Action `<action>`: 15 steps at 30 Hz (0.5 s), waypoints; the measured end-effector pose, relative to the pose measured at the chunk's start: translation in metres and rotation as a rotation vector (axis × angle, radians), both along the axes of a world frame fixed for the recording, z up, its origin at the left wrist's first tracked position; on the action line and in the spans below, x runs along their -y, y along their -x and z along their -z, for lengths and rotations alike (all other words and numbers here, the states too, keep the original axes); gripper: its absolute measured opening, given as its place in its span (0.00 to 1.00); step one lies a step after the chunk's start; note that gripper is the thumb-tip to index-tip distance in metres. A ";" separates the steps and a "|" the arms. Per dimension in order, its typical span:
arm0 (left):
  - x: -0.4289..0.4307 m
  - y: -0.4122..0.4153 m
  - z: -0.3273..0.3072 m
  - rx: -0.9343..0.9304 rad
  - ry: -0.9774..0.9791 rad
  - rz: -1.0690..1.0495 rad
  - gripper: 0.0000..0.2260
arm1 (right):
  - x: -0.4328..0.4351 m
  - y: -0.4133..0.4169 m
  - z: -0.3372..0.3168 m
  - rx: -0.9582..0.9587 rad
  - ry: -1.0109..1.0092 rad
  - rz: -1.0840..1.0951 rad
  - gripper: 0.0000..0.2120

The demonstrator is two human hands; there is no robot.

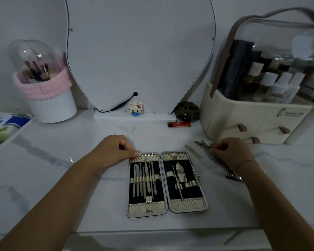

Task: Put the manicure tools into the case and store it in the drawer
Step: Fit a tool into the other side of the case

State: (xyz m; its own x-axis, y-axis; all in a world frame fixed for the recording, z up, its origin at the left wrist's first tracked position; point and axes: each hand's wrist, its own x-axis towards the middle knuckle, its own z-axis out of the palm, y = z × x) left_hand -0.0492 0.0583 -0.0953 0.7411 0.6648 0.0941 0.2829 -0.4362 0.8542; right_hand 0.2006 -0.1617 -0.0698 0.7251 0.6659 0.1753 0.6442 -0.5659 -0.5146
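The white marble-veined countertop (62, 178) carries the open silver hinged manicure case (166, 183), partly filled. The left hand (116, 149), curled, steadies its top corner. The right hand (230, 153) pinches the steel cuticle nippers (204, 147), seemingly lifting them; next, strap them in.

Dim bluish light, soft shadows, wide-angle bending at edges

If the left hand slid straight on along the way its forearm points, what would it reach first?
Probably the open silver manicure case: the left hand points up-right, its fingers already at the case's top-left corner. Beyond that corner, bare marble counter; depth is uncertain.
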 end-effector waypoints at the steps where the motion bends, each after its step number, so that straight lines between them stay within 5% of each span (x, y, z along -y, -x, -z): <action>1: 0.000 0.000 0.000 0.003 0.008 0.000 0.10 | -0.001 0.002 0.000 0.006 -0.026 -0.002 0.05; 4: 0.001 -0.001 -0.001 0.011 0.022 -0.001 0.11 | -0.010 0.014 -0.004 0.001 -0.069 -0.066 0.05; 7: 0.002 0.000 -0.002 0.010 0.020 -0.001 0.10 | -0.024 0.025 -0.002 0.017 0.093 -0.147 0.07; 15: 0.002 0.000 -0.003 -0.012 0.001 -0.002 0.11 | -0.040 0.026 -0.007 -0.092 0.245 -0.078 0.07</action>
